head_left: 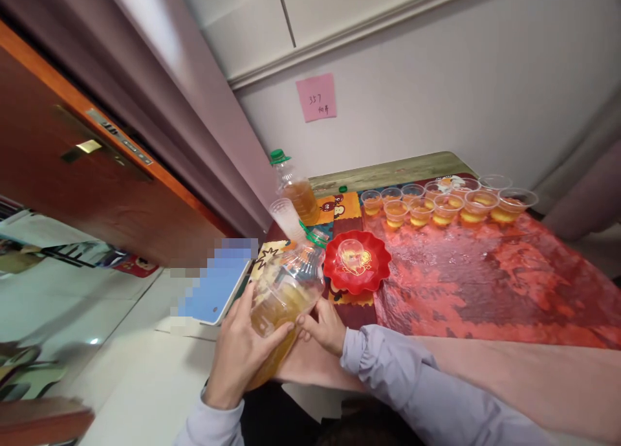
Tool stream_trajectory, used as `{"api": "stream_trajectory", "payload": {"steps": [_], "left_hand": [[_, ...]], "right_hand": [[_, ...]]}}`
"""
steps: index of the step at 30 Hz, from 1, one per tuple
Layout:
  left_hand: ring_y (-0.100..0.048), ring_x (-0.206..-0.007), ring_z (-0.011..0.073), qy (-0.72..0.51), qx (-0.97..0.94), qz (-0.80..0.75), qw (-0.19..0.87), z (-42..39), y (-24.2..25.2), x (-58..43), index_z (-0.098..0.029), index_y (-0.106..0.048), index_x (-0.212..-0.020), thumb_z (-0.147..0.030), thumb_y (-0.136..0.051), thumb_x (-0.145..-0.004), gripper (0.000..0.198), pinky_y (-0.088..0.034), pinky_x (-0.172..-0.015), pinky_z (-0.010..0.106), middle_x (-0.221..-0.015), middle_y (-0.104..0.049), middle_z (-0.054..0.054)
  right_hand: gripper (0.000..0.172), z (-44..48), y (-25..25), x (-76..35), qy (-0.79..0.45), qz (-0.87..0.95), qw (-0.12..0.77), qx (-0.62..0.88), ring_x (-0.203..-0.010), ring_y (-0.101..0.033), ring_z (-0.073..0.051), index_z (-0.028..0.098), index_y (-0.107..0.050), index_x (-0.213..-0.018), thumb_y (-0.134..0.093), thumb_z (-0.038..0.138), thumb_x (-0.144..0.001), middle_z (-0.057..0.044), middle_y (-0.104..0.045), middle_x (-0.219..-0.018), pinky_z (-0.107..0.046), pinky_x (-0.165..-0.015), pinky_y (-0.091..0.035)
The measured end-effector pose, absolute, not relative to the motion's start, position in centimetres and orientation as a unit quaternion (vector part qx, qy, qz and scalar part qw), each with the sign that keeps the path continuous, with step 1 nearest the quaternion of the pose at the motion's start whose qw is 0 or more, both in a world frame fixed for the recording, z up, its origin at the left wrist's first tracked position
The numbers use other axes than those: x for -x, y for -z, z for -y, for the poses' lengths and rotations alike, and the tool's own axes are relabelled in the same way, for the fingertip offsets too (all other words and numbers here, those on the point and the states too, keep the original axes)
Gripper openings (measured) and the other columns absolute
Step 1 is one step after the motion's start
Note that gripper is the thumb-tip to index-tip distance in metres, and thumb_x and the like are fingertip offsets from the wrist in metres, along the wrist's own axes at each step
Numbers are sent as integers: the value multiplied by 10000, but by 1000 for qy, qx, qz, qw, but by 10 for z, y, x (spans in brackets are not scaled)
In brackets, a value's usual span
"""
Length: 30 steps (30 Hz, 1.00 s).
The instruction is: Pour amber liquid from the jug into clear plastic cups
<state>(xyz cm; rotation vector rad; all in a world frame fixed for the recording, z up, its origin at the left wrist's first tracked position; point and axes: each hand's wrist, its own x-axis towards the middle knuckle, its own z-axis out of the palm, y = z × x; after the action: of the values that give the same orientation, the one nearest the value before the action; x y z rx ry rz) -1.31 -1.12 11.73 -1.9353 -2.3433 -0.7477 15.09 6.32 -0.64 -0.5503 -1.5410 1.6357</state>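
Note:
My left hand (242,339) is wrapped round the side of a large clear plastic bottle (286,287) of amber liquid. The bottle leans, its green-ringed neck (316,236) pointing up and to the right. Against the bottle's right side, my right hand (324,326) has its fingers curled in. Just right of the neck lies a red scalloped dish (332,271) with a clear plastic cup (356,255) in it. Behind the bottle stands a stack of clear cups (285,216), beside a second bottle (299,197) with a green cap.
Several clear cups of amber liquid (421,211) stand in rows at the table's back right. A loose green cap (343,189) lies near the back edge. Red plastic sheeting (466,278) covers the right side. A blue panel (218,281) and a wooden door (111,174) are at left.

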Motion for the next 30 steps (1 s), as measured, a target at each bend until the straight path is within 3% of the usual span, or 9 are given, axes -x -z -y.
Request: {"api": "stream_trajectory", "payload": {"steps": [3, 6, 11, 19, 30], "left_hand": [[-693, -1314, 376, 195, 638, 745, 0, 9, -129, 10, -174, -525, -1534, -794, -725, -785, 992, -568, -1100, 530, -1463, -687, 200], [-682, -1335, 371, 159, 655, 739, -6, 5, -137, 8, -181, -477, -1569, -799, -694, -817, 997, -567, -1101, 518, -1478, -675, 201], [-666, -1358, 381, 128, 674, 728, 0, -3, -139, 12, -171, -457, -1583, -817, -694, -809, 1036, -563, -1109, 518, -1482, -672, 207], [-637, -1398, 387, 101, 697, 709, 17, -14, -143, 14, -232, -448, -1597, -744, -736, -818, 975, -545, -1117, 554, -1538, -643, 174], [-667, -1341, 413, 46, 686, 727, -2, -24, -159, 3, -214, -474, -1586, -660, -780, -799, 955, -551, -1086, 566, -1480, -676, 190]], "right_hand": [[831, -63, 7, -149, -718, 554, 371, 199, -554, -732, -225, 123, -731, -1017, -626, 924, -820, -62, -716, -646, -321, -535, -615], [808, -61, 8, -147, -731, 541, 358, 212, -576, -747, -224, 116, -735, -900, -666, 914, -793, -91, -733, -661, -299, -546, -609], [806, -59, 8, -145, -755, 513, 349, 213, -637, -769, -250, 111, -728, -909, -694, 905, -777, -134, -758, -749, -331, -579, -634], [828, -58, 7, -142, -799, 458, 349, 175, -696, -773, -256, 113, -710, -1077, -709, 890, -792, -112, -749, -790, -416, -675, -677], [838, -58, 5, -143, -821, 427, 344, 160, -723, -770, -236, 112, -690, -1146, -727, 874, -799, -109, -746, -870, -453, -746, -681]]}}
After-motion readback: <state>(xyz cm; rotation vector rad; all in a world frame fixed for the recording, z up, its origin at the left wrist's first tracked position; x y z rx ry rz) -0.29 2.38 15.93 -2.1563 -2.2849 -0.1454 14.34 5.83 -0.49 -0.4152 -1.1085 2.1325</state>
